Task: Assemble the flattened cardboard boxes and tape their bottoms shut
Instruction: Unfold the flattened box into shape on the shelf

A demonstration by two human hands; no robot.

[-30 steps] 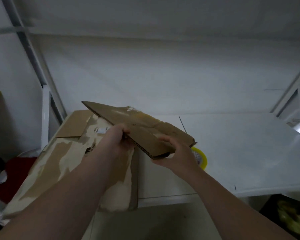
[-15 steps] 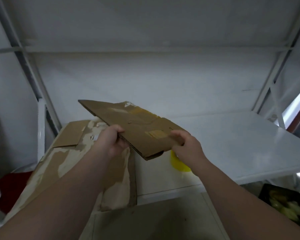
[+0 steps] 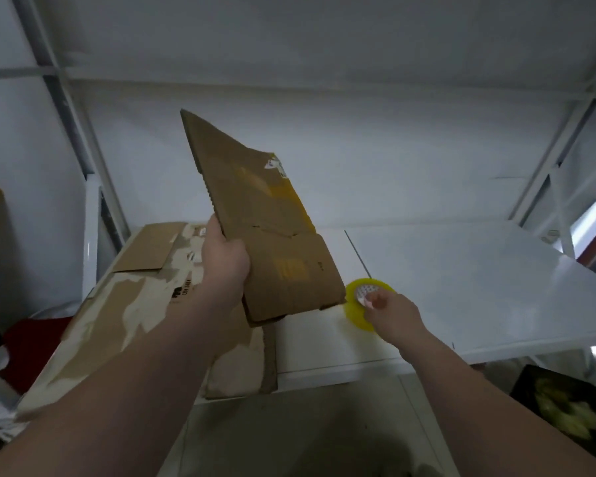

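My left hand (image 3: 226,259) grips a flattened brown cardboard box (image 3: 272,235) by its left edge and holds it tilted up above the table, far corner pointing high. A yellow tape roll (image 3: 355,290) lies flat on the white table (image 3: 461,287), just right of the box's lower corner. My right hand (image 3: 393,315) is on the roll, covering its near side, with fingertips curled over the rim at the core.
A larger flattened cardboard piece (image 3: 135,304) with torn paper patches lies on the table's left part and hangs over its front edge. White shelf posts (image 3: 83,139) rise at both sides. A black bin (image 3: 565,407) sits low right, something red (image 3: 25,346) low left.
My right hand let go of the box and dropped to the tape roll. My left hand alone swung the box from nearly flat to steeply tilted up.
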